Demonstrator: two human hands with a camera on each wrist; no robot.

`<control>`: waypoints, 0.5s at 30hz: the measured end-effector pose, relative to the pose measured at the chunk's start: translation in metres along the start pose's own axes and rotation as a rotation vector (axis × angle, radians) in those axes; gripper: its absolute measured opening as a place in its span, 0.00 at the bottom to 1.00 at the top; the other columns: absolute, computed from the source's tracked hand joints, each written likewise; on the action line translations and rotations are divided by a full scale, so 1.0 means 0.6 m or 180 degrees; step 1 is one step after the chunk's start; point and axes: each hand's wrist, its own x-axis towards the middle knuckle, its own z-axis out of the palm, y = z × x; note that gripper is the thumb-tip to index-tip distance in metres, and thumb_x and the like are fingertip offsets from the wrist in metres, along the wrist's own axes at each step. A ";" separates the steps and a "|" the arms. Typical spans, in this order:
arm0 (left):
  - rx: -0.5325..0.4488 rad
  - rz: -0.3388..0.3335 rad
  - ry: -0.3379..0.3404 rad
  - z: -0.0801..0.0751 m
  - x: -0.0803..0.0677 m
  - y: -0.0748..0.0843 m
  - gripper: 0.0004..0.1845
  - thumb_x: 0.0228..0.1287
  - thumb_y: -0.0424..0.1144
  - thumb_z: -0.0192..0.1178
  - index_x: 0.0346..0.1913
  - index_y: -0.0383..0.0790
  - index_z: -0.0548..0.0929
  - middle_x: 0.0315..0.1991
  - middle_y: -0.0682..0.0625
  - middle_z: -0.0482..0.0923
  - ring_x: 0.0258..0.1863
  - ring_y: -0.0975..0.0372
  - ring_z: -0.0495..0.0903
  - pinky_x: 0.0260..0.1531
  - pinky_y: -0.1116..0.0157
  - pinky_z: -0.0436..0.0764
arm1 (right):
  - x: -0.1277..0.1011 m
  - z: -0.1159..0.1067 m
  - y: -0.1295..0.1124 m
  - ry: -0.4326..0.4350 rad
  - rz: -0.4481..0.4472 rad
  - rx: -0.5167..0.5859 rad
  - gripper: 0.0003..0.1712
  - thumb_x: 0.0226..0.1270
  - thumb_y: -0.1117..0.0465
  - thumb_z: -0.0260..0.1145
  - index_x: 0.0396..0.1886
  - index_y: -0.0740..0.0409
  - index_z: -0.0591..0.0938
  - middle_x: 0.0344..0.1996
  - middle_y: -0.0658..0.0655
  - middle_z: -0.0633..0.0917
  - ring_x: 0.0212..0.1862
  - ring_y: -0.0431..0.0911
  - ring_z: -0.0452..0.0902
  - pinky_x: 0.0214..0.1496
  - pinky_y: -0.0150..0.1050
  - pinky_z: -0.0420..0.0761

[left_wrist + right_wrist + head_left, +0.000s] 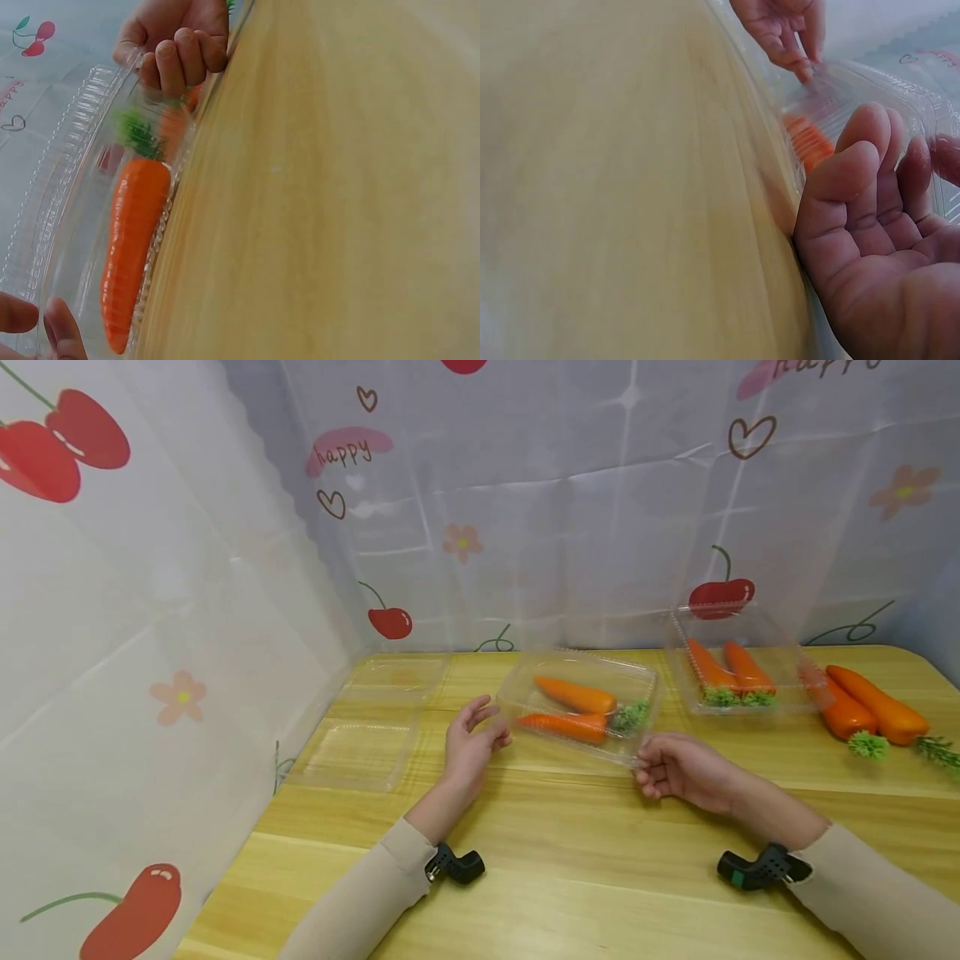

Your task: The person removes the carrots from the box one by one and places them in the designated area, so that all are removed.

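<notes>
A clear plastic clamshell box lies mid-table with two orange carrots inside. My left hand is at the box's near left corner with its fingers relaxed and spread, and the fingertips touch the rim. My right hand grips the near right corner with its fingers curled round the rim. The left wrist view shows one carrot through the plastic and the right hand on the far edge. In the right wrist view my right hand is against the box, with the left hand beyond.
An empty clear box lies open at the table's left. At the back right, a second box holds two carrots, and two loose carrots lie beside it. Printed curtains wall off the left and back. Bare wood table lies in front.
</notes>
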 end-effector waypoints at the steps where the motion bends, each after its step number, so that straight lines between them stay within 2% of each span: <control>1: 0.0003 -0.0006 -0.0016 -0.001 -0.002 0.000 0.30 0.67 0.22 0.62 0.72 0.35 0.72 0.63 0.38 0.74 0.31 0.63 0.82 0.36 0.68 0.87 | -0.002 -0.001 0.000 -0.0001 -0.0001 -0.0007 0.20 0.82 0.66 0.41 0.36 0.52 0.79 0.31 0.49 0.87 0.34 0.41 0.84 0.40 0.32 0.86; 7: -0.0023 -0.0047 -0.0157 -0.009 -0.013 0.006 0.31 0.62 0.19 0.63 0.69 0.34 0.76 0.67 0.38 0.74 0.32 0.64 0.82 0.36 0.68 0.87 | -0.010 -0.011 -0.005 -0.0097 0.0020 -0.0038 0.19 0.81 0.67 0.42 0.34 0.51 0.77 0.31 0.49 0.86 0.33 0.40 0.84 0.40 0.33 0.86; 15: 0.0035 -0.0038 -0.0570 -0.029 -0.023 0.008 0.35 0.61 0.21 0.63 0.73 0.34 0.71 0.75 0.41 0.67 0.34 0.64 0.84 0.40 0.67 0.87 | -0.017 -0.028 -0.010 -0.0221 0.0047 -0.0083 0.20 0.79 0.68 0.41 0.35 0.51 0.78 0.32 0.49 0.87 0.35 0.40 0.85 0.41 0.34 0.87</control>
